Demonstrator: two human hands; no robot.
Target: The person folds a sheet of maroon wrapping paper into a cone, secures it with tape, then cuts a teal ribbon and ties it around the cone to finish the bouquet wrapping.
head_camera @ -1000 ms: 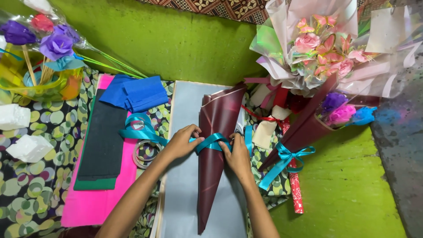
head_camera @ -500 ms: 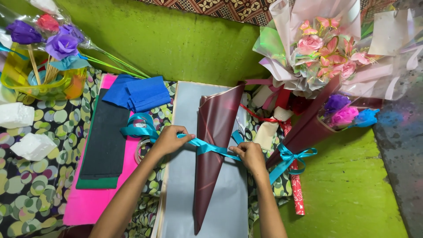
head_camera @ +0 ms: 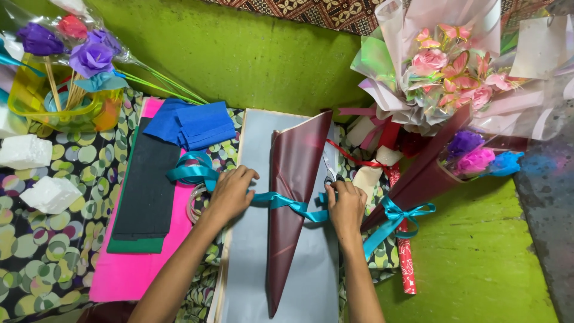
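Maroon paper cone (head_camera: 293,203) lies at centre on the grey sheet (head_camera: 251,263), pink-wrapped bouquet (head_camera: 442,66) at two o'clock. Left hand (head_camera: 230,192) and right hand (head_camera: 345,206) each grip the teal ribbon (head_camera: 281,202) across the cone. They've moved slightly further apart than half a second ago.

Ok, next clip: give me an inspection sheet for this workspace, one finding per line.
Surface: green floor under a spotted cloth, with a grey sheet on top.
Job's things: maroon paper cone lying on the grey sheet, teal ribbon crossing its middle.
Clutter: blue paper, black sheet, pink sheet, white foam blocks, finished bouquets.
Grippers: left hand and right hand each grip a ribbon end.
Cables: nothing seen.
Surroundings: patterned fabric at the top edge.
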